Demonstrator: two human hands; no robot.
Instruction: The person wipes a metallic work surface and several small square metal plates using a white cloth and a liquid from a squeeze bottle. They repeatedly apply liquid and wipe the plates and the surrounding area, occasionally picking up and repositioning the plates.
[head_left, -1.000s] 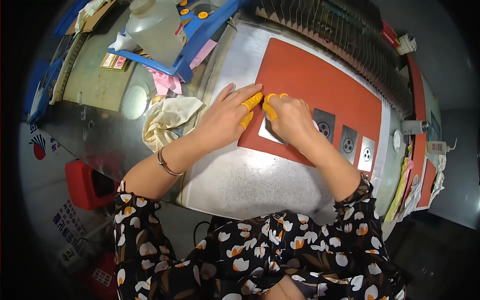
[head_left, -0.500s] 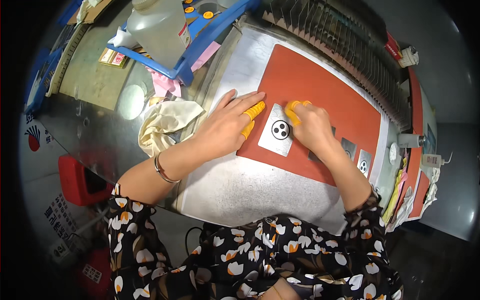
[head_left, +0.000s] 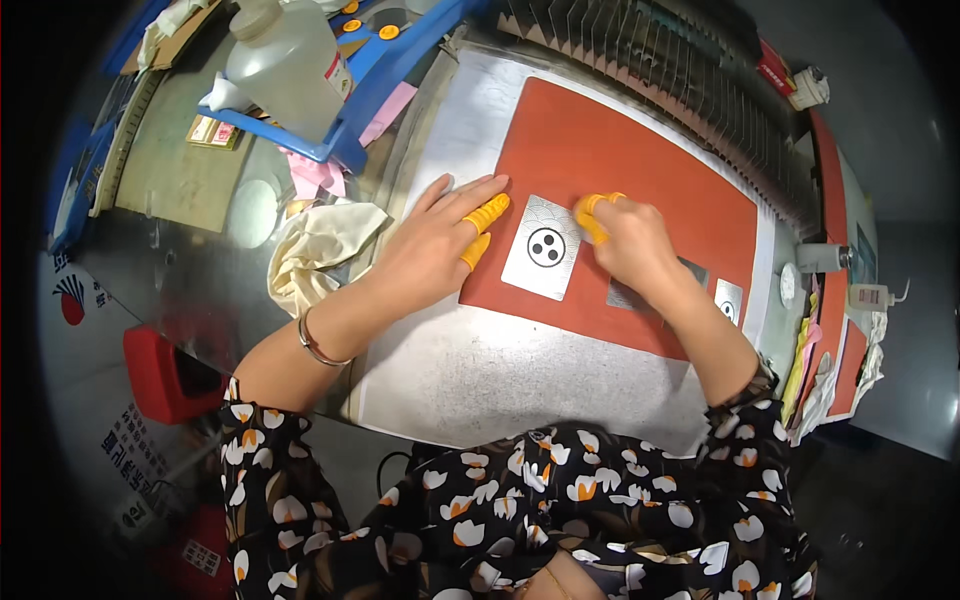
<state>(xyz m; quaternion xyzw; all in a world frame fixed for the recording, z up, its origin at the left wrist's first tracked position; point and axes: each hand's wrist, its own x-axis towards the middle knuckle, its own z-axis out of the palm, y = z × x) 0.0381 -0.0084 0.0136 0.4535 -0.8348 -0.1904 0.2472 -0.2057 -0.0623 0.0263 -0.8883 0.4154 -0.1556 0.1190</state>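
A silvery rectangular card (head_left: 540,280) with a black ring and three dots lies on the red-brown mat (head_left: 640,150). My left hand (head_left: 430,245) rests on the mat's left edge, fingers stretched out, yellow finger cots on two of them. Just right of the card is my right hand (head_left: 635,240), its fingers curled together in yellow cots; whatever they may hold is hidden. Under my right wrist, a greyer card (head_left: 625,295) is partly covered. Farther right lies another silvery card (head_left: 728,296), partly hidden by my forearm.
A crumpled cream cloth (head_left: 320,250) lies left of my left forearm. Behind it, a blue tray (head_left: 350,140) holds a large translucent bottle (head_left: 285,70). A rack of thin upright plates (head_left: 660,70) runs along the back. Small bottles (head_left: 822,258) stand at the right.
My right hand has drawn slightly right, off the card's right edge, uncovering more of its upper corner. The whole view has shifted a little; my left hand keeps its place on the mat.
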